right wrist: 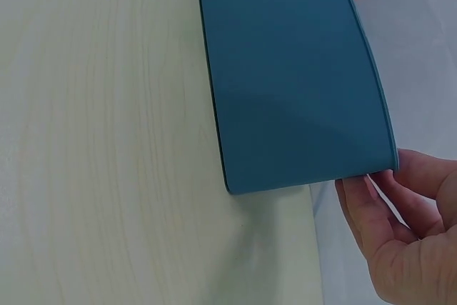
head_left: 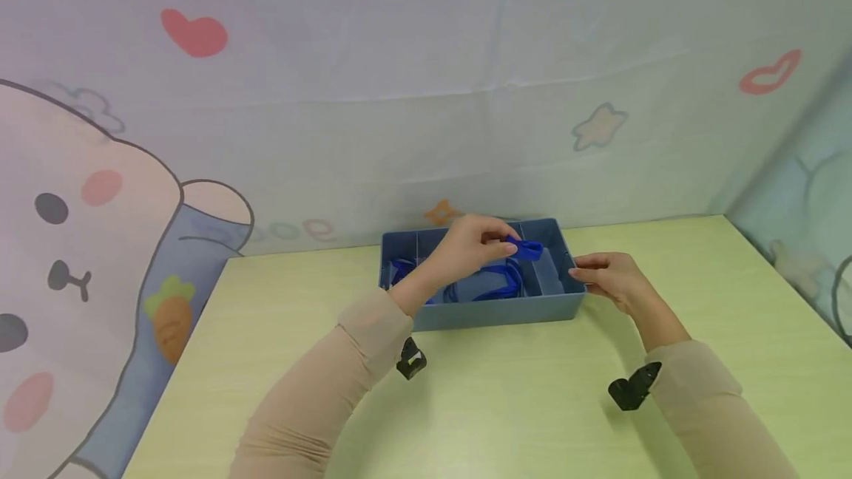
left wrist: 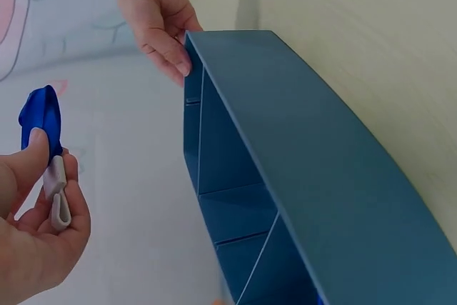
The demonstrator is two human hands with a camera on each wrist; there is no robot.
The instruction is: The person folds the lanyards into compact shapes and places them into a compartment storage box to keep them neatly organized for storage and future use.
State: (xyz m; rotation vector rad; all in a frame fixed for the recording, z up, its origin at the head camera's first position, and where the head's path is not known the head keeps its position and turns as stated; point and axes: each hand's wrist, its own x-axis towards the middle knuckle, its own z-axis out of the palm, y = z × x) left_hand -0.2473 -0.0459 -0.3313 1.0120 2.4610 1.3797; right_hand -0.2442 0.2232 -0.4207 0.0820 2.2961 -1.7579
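A blue-grey divided box (head_left: 499, 314) stands on the table near the wall. Above its right half, my left hand (head_left: 474, 244) pinches a folded, shiny blue ribbon (head_left: 528, 249) between thumb and fingers. In the left wrist view, a pale grey folded strip (left wrist: 60, 208) sits at the ribbon's lower end, within the same fingers. My right hand (head_left: 614, 279) grips the box's right end wall, thumb at the rim and fingers outside, also visible in the right wrist view. More blue bands (head_left: 509, 283) lie in the middle compartment. My left forearm partly hides the blue items (head_left: 402, 269) at left.
The pale yellow-green table (head_left: 506, 398) extends in front of the box and to both sides. Behind it hangs a printed cloth (head_left: 399, 94) with a cartoon figure at left. Black mounts (head_left: 632, 388) are worn at both wrists.
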